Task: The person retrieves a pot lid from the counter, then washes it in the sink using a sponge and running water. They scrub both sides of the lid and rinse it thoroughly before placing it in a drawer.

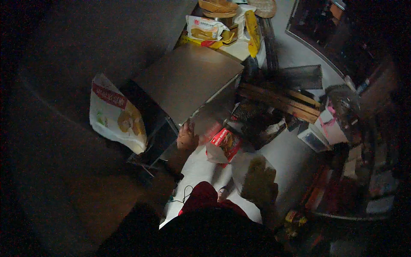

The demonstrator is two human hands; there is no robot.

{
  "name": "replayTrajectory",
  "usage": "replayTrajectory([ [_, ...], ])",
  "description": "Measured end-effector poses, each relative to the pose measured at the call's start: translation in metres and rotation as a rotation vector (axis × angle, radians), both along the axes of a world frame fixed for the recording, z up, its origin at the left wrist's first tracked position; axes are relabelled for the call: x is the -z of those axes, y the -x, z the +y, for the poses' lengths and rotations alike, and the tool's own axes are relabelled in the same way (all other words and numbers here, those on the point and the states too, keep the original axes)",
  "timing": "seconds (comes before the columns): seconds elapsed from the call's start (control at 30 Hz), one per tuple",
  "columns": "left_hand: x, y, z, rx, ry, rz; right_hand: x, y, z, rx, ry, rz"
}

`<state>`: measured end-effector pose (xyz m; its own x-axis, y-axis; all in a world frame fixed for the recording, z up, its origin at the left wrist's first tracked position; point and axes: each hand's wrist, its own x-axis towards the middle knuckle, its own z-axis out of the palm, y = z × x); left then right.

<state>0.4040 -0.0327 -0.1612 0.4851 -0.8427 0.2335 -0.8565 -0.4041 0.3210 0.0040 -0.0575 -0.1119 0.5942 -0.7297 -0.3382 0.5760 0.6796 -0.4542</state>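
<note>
My left hand (188,136) is at the near corner of a low cabinet (189,80) with a flat brown top. Its fingers are bent at the front edge, and shadow hides how firmly they touch it. A dark, blurred hand shape (259,178), which looks like my right hand, hangs low above the pale floor (192,170), its fingers hard to make out. Between the two lies a red-and-clear printed food bag (224,143). A white plastic bag (110,114) with a maroon band and a food picture hangs by the cabinet's left side.
Behind the cabinet stand a white printed packet (205,29), a yellow package (253,35) and a woven basket (220,5). To the right are a dark bag or crate (257,122), wooden boards (282,101) and a white box (313,139). The room is dim.
</note>
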Motion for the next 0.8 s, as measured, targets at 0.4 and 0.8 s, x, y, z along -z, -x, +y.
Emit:
replayTrajectory([
  [0.4, -0.015, -0.090, -0.162, 0.133, -0.361, -0.160, -0.009, -0.106, -0.170, -0.186, -0.077, 0.069],
  [0.8, -0.164, -0.100, -0.124, -0.014, -0.311, -0.434, -0.012, -0.159, -0.289, -0.399, -0.136, 0.052],
])
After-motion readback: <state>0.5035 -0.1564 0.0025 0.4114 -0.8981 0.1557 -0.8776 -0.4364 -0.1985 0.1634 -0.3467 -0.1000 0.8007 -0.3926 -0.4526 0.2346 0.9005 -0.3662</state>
